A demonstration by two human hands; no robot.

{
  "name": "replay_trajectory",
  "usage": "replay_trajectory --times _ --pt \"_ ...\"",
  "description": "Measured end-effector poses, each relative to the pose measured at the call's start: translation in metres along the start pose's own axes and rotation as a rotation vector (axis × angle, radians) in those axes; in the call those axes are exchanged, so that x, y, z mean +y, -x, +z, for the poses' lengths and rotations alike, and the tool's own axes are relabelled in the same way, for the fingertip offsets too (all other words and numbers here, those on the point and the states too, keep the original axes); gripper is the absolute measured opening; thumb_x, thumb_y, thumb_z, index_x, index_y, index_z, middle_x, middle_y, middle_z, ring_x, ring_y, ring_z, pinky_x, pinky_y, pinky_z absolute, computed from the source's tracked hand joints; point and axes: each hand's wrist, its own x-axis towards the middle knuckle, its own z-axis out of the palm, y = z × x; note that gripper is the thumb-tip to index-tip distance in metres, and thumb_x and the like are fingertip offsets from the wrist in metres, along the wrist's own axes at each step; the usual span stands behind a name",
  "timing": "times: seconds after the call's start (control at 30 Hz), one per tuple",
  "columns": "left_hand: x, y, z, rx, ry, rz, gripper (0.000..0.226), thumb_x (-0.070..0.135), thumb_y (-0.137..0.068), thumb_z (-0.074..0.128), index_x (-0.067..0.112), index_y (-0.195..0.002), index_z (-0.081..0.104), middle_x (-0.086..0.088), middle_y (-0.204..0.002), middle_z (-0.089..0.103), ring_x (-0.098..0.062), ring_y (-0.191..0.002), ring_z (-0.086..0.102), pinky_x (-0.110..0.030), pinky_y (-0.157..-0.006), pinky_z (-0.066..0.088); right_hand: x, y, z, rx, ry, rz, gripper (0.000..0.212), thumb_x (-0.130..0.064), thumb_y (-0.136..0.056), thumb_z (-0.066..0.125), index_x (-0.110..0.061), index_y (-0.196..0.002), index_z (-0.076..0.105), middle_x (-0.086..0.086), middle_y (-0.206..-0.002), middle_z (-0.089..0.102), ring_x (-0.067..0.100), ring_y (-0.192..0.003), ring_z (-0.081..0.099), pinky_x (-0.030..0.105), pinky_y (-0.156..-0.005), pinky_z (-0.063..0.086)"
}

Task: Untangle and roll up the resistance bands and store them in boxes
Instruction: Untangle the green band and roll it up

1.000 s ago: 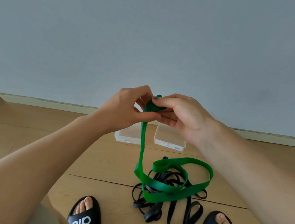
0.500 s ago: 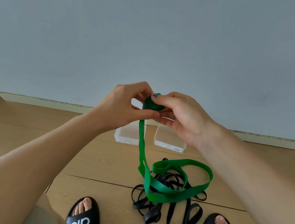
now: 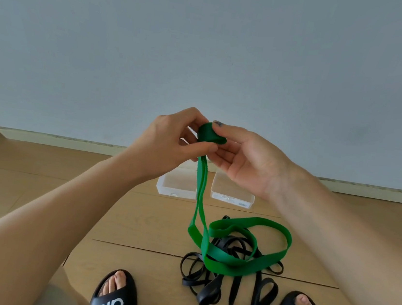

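Green band [image 3: 246, 246] — soft, limp rubber, apt to spring loose — its small roll pinched between left hand [image 3: 171, 141] and right hand [image 3: 242, 157], tail trailing to the floor; best gripped at the roll.

Soft, even daylight fills the scene, bright without glare. The pale grey-blue wall [image 3: 208, 39] shades darker toward its upper corners. Shadows on the light wooden plank floor [image 3: 39, 183] are faint and diffuse. Focus is sharp centrally; wide-angle stretching enlarges the forearms at the lower edges.
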Motion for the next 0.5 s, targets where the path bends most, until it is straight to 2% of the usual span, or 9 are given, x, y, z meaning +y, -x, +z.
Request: replay_trajectory --times 0.07,0.13,0.17,0.23,0.3,0.33,0.4,0.47,0.5 --pt "-0.001 0.000 0.001 0.015 -0.039 0.007 0.021 0.027 -0.090 0.077 0.021 -0.106 0.065 0.009 -0.098 0.071 -0.007 -0.076 0.072 -0.032 -0.075 0.060 0.005 -0.001 -0.001 -0.006 -0.081 -0.017 0.012 -0.011 -0.095 0.071 -0.013 -0.095 0.059 0.008 -0.084 0.077 0.020 -0.075 0.075 0.031 -0.085 0.061" --pt "-0.003 -0.001 0.001 0.005 -0.095 0.014 0.021 0.029 -0.090 0.076 0.022 -0.107 0.064 0.011 -0.096 0.070 -0.004 -0.076 0.070 -0.033 -0.076 0.058 0.010 -0.004 -0.002 0.003 -0.059 -0.071 0.018 -0.010 -0.097 0.069 -0.014 -0.089 0.054 0.010 -0.088 0.076 0.023 -0.079 0.076 0.034 -0.085 0.062" --pt "-0.004 -0.002 0.000 -0.006 -0.128 0.016 0.021 0.030 -0.091 0.075 0.023 -0.106 0.064 0.011 -0.094 0.069 -0.003 -0.075 0.069 -0.033 -0.076 0.058 0.013 -0.005 -0.001 0.029 0.034 -0.122 0.019 -0.012 -0.099 0.068 -0.013 -0.087 0.053 0.011 -0.089 0.077 0.024 -0.080 0.077 0.036 -0.085 0.063" --pt "-0.004 -0.003 -0.001 -0.016 -0.200 0.031 0.025 0.038 -0.089 0.073 0.022 -0.105 0.063 0.007 -0.091 0.068 -0.006 -0.077 0.067 -0.034 -0.076 0.057 0.018 -0.007 -0.001 0.163 0.447 -0.293 0.023 -0.021 -0.103 0.063 -0.010 -0.086 0.054 0.013 -0.092 0.077 0.025 -0.084 0.077 0.039 -0.083 0.064" --pt "-0.002 -0.004 -0.003 -0.030 -0.278 0.060 0.032 0.045 -0.086 0.067 0.019 -0.105 0.063 0.004 -0.091 0.066 -0.013 -0.081 0.066 -0.038 -0.077 0.056 0.023 -0.007 0.002 0.283 0.905 -0.446 0.030 -0.031 -0.105 0.056 -0.008 -0.086 0.057 0.011 -0.093 0.072 0.023 -0.086 0.072 0.031 -0.076 0.058" --pt "0.000 -0.004 -0.004 -0.045 -0.318 0.077 0.033 0.044 -0.086 0.064 0.018 -0.105 0.062 0.003 -0.090 0.065 -0.017 -0.082 0.064 -0.040 -0.077 0.055 0.025 -0.006 0.004 0.312 1.045 -0.483 0.032 -0.034 -0.105 0.055 -0.008 -0.087 0.060 0.009 -0.093 0.069 0.021 -0.085 0.067 0.026 -0.069 0.050" --pt "-0.001 -0.005 -0.005 -0.072 -0.402 0.132 0.027 0.032 -0.088 0.063 0.015 -0.108 0.062 0.002 -0.092 0.064 -0.020 -0.081 0.061 -0.044 -0.076 0.053 0.029 -0.003 0.008 0.312 1.154 -0.474 0.037 -0.044 -0.100 0.059 -0.009 -0.087 0.063 0.007 -0.092 0.063 0.017 -0.081 0.060 0.024 -0.060 0.040" --pt "-0.004 -0.006 -0.005 -0.093 -0.478 0.163 0.021 0.019 -0.090 0.067 0.014 -0.109 0.062 0.003 -0.095 0.064 -0.019 -0.081 0.059 -0.043 -0.076 0.053 0.030 -0.002 0.012 0.296 1.122 -0.425 0.043 -0.048 -0.094 0.066 -0.006 -0.089 0.066 0.014 -0.090 0.066 0.023 -0.077 0.060 0.029 -0.061 0.039" --pt "-0.004 -0.006 -0.005 -0.092 -0.490 0.174 0.021 0.020 -0.090 0.069 0.014 -0.108 0.062 0.004 -0.093 0.063 -0.018 -0.080 0.059 -0.042 -0.075 0.053 0.029 -0.002 0.012 0.297 1.067 -0.399 0.044 -0.046 -0.093 0.068 -0.002 -0.091 0.069 0.018 -0.091 0.069 0.026 -0.075 0.061 0.031 -0.062 0.039"
